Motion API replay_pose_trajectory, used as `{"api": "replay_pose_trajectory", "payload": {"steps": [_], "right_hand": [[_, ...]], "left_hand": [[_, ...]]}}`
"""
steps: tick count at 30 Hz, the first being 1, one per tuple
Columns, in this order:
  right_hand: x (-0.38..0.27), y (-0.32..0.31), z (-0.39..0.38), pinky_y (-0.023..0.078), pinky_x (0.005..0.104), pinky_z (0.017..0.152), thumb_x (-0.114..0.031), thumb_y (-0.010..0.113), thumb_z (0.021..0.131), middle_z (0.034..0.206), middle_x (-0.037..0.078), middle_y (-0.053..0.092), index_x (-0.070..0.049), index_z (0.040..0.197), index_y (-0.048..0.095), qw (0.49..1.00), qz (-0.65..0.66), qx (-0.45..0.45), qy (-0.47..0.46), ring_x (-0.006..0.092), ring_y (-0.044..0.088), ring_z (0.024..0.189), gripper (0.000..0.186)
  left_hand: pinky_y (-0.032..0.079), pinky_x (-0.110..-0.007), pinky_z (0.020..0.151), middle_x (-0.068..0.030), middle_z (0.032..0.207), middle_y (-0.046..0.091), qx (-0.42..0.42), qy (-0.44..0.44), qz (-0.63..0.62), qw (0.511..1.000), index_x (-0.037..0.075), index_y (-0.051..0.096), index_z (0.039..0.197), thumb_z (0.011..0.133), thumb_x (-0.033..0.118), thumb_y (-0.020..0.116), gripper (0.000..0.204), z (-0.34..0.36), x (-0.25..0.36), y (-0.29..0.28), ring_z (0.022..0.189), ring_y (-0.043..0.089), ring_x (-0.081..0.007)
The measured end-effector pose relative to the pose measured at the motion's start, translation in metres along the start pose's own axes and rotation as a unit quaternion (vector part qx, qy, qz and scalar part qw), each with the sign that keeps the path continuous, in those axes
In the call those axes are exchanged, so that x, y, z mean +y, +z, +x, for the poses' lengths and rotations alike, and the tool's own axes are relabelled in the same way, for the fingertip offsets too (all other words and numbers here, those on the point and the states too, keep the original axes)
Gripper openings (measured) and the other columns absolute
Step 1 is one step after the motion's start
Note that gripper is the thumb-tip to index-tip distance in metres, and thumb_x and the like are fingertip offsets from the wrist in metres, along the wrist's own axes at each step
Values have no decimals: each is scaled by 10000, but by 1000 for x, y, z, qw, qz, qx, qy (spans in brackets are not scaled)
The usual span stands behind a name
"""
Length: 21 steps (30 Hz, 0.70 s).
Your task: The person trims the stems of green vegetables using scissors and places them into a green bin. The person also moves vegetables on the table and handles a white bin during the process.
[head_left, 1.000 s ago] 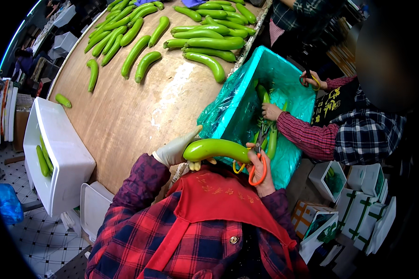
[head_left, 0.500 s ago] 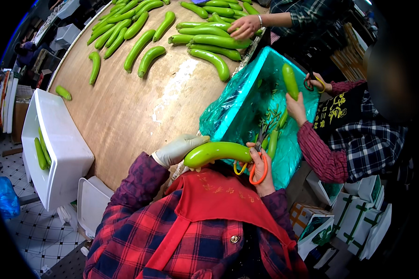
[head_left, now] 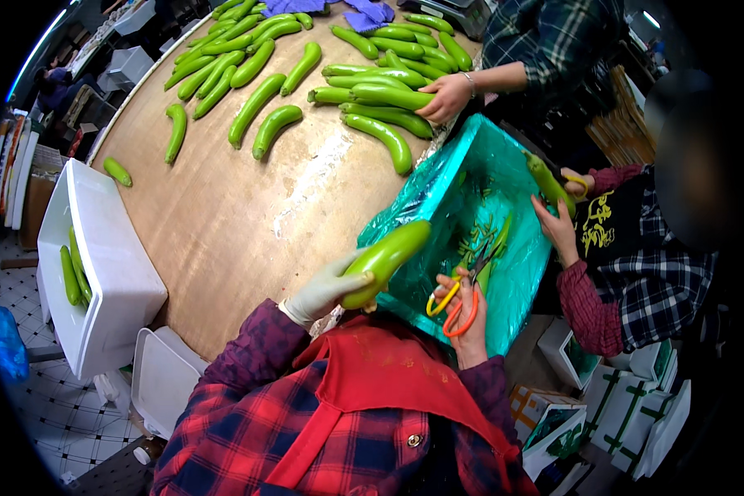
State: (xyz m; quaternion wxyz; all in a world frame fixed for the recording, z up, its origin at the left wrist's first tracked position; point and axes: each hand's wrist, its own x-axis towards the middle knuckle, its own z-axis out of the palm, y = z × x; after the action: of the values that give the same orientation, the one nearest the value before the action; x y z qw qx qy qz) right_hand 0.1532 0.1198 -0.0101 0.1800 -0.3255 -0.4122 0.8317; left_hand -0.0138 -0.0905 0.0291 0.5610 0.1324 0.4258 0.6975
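My gloved left hand (head_left: 331,288) grips a long, glossy green eggplant (head_left: 395,253), raised diagonally at the table's edge. My bare right hand (head_left: 465,318) holds scissors with orange and yellow handles (head_left: 462,322), blades pointing up and right over a teal plastic-lined box (head_left: 514,245). Green trimmings (head_left: 476,238) and a green vegetable lie inside that box. On the wooden table (head_left: 215,215) ahead, long green eggplants (head_left: 248,112) lie in rows and piles.
A co-worker (head_left: 653,281) on the right holds another eggplant above the box; a second one (head_left: 546,41) reaches onto the pile. A white foam box (head_left: 116,273) with eggplants stands left, foam boxes (head_left: 628,397) lower right, purple cloths (head_left: 368,18) at the far end.
My left hand's eggplant has tilted from horizontal to diagonal, away from my right hand's fingers. The right-hand co-worker lifted an eggplant from the box; the other worker's hand came onto the pile.
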Motion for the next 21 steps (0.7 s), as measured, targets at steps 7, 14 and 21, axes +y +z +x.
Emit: {"api": "replay_pose_trajectory", "payload": {"steps": [7,14,21], "right_hand": [[13,-17,-14,509,284,649,-259,501,993,883,143,654,-13,1200,495,997,-54,-13,55,156,605,682,322],[18,-31,-32,489,272,623,-252,495,992,849,136,646,-15,1185,505,994,-65,-12,89,155,590,662,306],[13,-34,-53,496,270,603,-231,489,994,834,134,635,-8,1182,489,993,-58,12,101,144,591,666,292]], "left_hand": [[493,-241,754,-76,1172,559,163,189,287,925,46,335,1434,770,246,775,822,4,12,-27,936,583,-132],[486,-234,585,-89,1017,632,213,106,51,970,61,364,1419,872,288,663,664,10,24,-54,743,594,-123],[459,-236,482,-82,964,617,274,270,188,904,44,323,1444,825,390,705,806,79,114,-108,636,589,-116]]}}
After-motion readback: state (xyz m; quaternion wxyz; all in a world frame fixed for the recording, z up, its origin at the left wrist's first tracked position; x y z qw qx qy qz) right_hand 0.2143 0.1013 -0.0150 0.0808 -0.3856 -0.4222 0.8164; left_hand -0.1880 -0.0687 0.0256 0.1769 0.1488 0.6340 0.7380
